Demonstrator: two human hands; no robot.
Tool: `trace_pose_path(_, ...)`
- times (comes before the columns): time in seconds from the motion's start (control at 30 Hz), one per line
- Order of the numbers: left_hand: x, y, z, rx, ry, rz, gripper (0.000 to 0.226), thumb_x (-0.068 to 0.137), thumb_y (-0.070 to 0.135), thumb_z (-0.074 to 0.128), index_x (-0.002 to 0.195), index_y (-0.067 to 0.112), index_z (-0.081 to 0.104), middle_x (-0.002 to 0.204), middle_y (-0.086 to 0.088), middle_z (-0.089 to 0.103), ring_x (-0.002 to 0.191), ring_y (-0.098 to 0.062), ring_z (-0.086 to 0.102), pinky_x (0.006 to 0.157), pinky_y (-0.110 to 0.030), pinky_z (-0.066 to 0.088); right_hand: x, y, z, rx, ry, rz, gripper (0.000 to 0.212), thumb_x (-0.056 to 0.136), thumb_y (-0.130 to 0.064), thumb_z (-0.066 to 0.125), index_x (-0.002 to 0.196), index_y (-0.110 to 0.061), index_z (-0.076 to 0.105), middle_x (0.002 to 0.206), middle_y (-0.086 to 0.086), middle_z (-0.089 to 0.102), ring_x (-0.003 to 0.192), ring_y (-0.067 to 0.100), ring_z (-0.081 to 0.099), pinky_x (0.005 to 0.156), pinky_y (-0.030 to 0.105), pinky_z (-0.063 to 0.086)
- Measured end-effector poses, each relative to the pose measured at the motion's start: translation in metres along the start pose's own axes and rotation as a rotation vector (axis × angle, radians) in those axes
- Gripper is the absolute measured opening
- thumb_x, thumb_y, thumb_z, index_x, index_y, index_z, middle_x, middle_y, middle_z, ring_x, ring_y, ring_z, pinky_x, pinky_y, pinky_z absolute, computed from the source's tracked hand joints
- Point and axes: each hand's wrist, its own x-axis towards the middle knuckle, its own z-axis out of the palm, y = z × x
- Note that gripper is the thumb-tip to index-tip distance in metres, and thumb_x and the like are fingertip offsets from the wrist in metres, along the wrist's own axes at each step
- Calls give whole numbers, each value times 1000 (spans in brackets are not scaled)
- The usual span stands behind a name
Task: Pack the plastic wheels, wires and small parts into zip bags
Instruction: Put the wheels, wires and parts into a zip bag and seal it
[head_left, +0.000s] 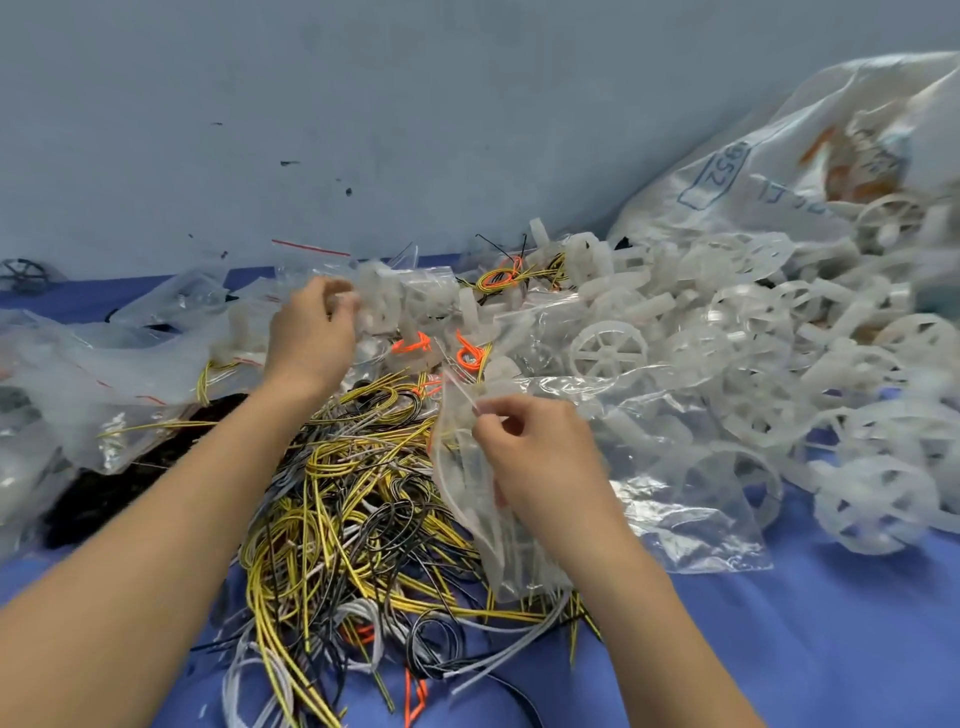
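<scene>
— Right hand (524, 447)?
— Pinching the zip bag (483, 525) at its mouth, thumb against forefinger, just above the wires (337, 499).
— Left hand (311, 332)?
— Curled into the small parts (384, 306), up and left of that pinch. Too blurred to tell whether holding any.
— Best way on?
— Probably: spread the mouth wide first, carry parts straight to the pinch, release just below it. Then reach up and right for the wheels (608, 353).

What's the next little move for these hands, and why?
Probably the left hand lifts the white plastic part it grips from the pile and drops it into the zip bag, since the right hand pinches the bag's top edge above the wires.
</scene>
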Motion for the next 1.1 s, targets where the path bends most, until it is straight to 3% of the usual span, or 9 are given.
trace_pose_path(0.1,-64,32,-24,-701,-80,-193,27,101,33,50,99,11,66,80,4,68,71,-9,66,62,-23,55,-5,-8,3,34,28,-11,25,92,-25,53,107,-24,74,58,-10,62,56,13,63,58,33,54)
trace_pose_path(0.17,-100,48,-30,-889,-217,-262,26,99,30,53,90,10,67,74,0,65,63,-9,63,54,-21,53,-6,-12,3,31,61,-17,23,92,-25,54,102,-25,75,56,-10,60,58,13,64,59,32,54)
trace_pose_path(0.37,-152,48,-46,-582,-319,-141,19,100,21,51,99,24,70,77,-2,69,58,-15,62,48,-27,51,-25,-15,4,75,149,-14,21,93,-21,56,89,-24,76,64,-5,68,59,18,64,64,42,56)
trace_pose_path(0.5,-157,26,-55,-206,-434,4,21,99,26,50,109,35,66,77,6,69,63,-13,64,61,-35,52,-33,-17,1,99,178,-27,22,93,-25,58,78,-33,72,55,-10,64,53,11,64,66,41,57)
trace_pose_path(0.6,-160,25,-54,41,-393,173,25,97,37,50,118,36,64,95,25,69,86,3,64,76,-20,49,-36,-21,3,82,175,-33,17,94,-29,60,97,-26,76,71,-7,70,70,15,68,75,41,56)
trace_pose_path(0.77,-161,33,-47,385,-286,264,37,99,45,41,133,33,52,127,12,61,116,-12,57,94,-37,48,-42,-30,4,12,200,-92,20,95,-29,58,102,-26,76,90,-6,71,78,15,67,79,38,54)
trace_pose_path(0.93,-155,36,-41,208,-344,218,32,97,43,48,122,31,63,111,13,69,102,-5,62,81,-24,46,-53,-39,9,-176,258,-239,24,96,-29,57,113,-27,73,100,-5,66,81,16,62,77,36,50)
trace_pose_path(1.0,-154,38,-37,104,-439,168,19,96,40,48,100,36,66,84,20,67,77,8,58,63,-10,37,-56,-42,10,-231,270,-267,25,96,-27,57,115,-26,72,98,-2,65,80,19,62,73,37,50)
trace_pose_path(1.1,-151,39,-31,20,-482,166,28,95,29,49,69,31,58,59,19,58,54,4,49,50,-13,34,-59,-46,12,-299,237,-282,22,96,-27,56,110,-25,72,93,-1,63,81,23,60,71,38,49)
